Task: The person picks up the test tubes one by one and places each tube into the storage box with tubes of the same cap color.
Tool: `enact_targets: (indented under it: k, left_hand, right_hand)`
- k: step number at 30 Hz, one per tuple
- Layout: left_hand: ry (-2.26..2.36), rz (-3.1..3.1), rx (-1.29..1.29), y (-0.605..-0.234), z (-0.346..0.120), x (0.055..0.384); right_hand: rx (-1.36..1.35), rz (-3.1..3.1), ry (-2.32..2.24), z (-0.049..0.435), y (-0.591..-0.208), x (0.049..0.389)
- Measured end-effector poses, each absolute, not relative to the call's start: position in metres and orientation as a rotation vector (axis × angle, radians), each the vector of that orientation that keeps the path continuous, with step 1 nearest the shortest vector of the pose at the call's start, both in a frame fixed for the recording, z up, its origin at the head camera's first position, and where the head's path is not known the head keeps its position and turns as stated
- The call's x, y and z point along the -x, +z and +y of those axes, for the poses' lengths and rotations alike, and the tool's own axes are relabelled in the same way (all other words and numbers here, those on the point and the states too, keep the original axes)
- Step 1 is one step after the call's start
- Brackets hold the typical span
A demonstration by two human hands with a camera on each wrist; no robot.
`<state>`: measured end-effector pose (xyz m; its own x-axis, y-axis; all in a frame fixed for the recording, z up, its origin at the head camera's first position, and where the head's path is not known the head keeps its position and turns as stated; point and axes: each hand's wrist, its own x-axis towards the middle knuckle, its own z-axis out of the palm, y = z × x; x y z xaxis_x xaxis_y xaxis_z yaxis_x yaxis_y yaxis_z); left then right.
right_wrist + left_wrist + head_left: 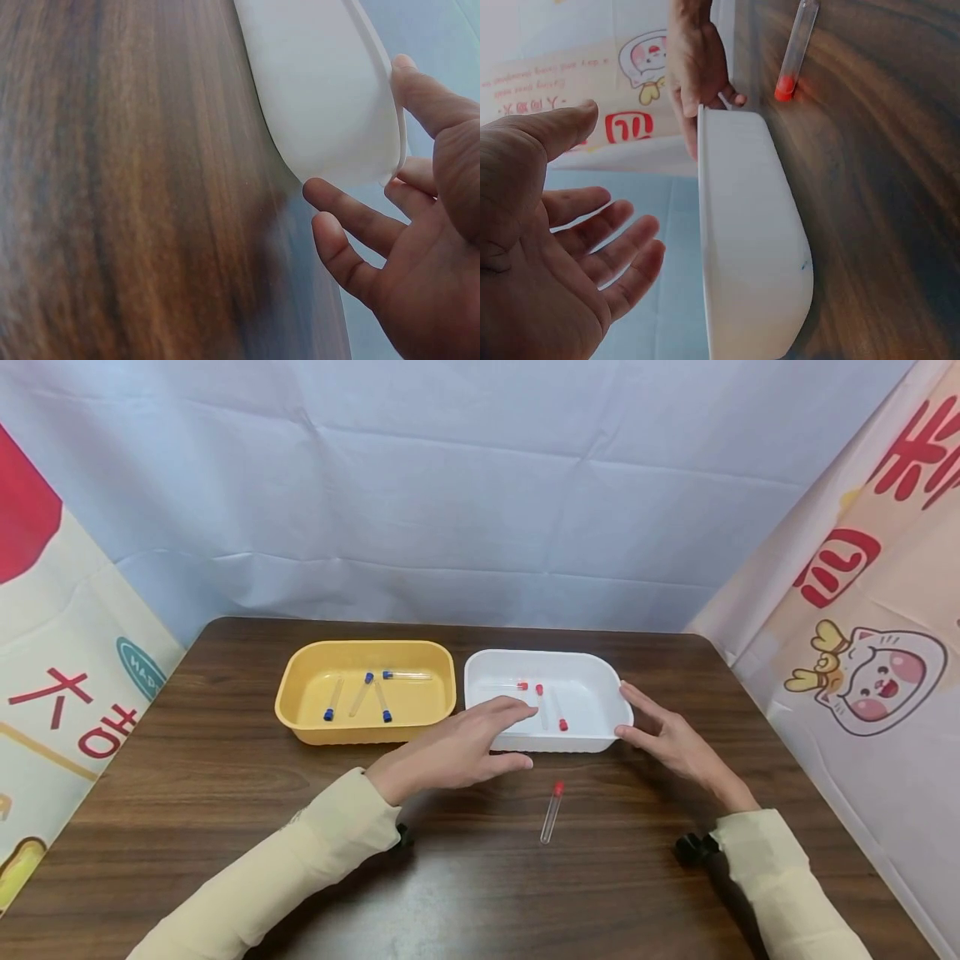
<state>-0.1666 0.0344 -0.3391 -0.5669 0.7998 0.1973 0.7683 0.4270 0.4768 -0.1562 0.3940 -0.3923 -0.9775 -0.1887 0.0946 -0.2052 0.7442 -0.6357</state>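
Note:
A white plastic tray [592, 742] holds a few red-capped test tubes [563, 724]. My right hand [671, 739] grips its right end, thumb on the rim at the near corner and fingers spread round the end wall; the right wrist view shows the fingertips [319, 191] against the outside. My left hand [468, 745] reaches over the tray's front left part, fingers extended and thumb apart, holding nothing. In the left wrist view its palm and loosely bent fingers stand beside the tray wall. Another red-capped test tube [552, 814] lies on the table in front of the tray.
A yellow tray [300, 727] with several blue-capped test tubes [386, 716] stands left of the white one. Both trays sit on a dark wood table [480, 893]. A pale cloth [480, 527] hangs behind it, with printed cloths at both sides.

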Motion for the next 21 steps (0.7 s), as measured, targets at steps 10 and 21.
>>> enact_targets:
  k: [10, 21]
  left_hand:
    - [0.796, 2.563, -1.479, -0.344, 0.033, 0.150]
    - [0.684, 2.500, -1.547, -0.356, 0.041, 0.140]
  right_hand:
    - [-0.316, -2.916, 1.067, 0.395, -0.393, 0.158]
    - [-0.368, -2.899, 1.067, 0.388, -0.383, 0.153]
